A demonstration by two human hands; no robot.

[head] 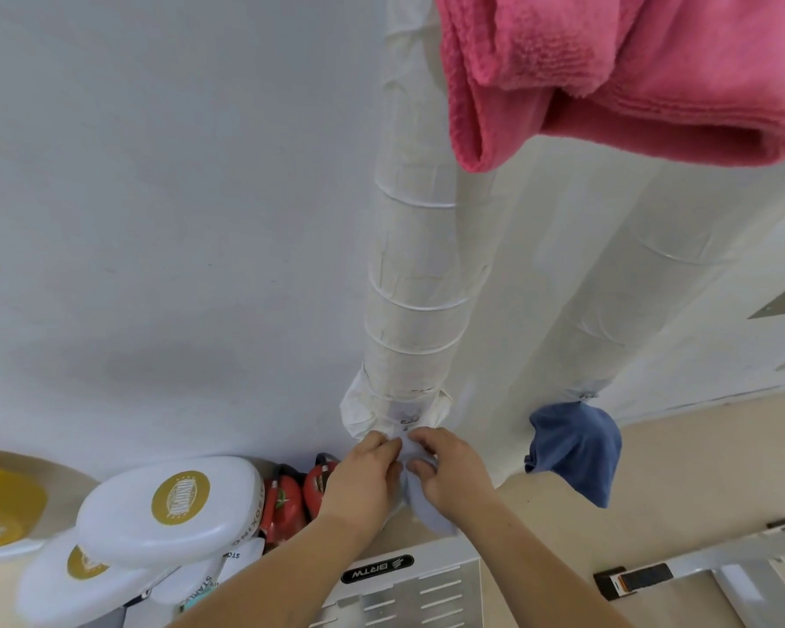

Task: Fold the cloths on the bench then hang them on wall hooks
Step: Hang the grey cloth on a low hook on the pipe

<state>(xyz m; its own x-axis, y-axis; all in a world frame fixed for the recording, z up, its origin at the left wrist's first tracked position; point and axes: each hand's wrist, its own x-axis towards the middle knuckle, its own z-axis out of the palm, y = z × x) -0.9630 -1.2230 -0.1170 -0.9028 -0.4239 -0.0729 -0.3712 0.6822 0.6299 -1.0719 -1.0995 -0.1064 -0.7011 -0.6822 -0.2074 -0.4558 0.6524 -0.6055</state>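
Two hands pinch one pale blue cloth at a hook on a wrapped pipe.

Nearest, the left hand [363, 480] and right hand [456, 473] meet, fingers curled and pinching the top of the pale blue cloth [429, 509] just below a small metal hook [410, 419] on one of two white-wrapped pipes [413, 283]. The cloth is bunched narrow, its long axis running from the hook down toward lower right. Left of the hands are two red boxing gloves [286, 500] and at least two white pads [168, 509]. Farther right, a dark blue cloth [574, 451] hangs from a second hook [588, 395]. A pink towel [631, 74] hangs top right: three cloths.
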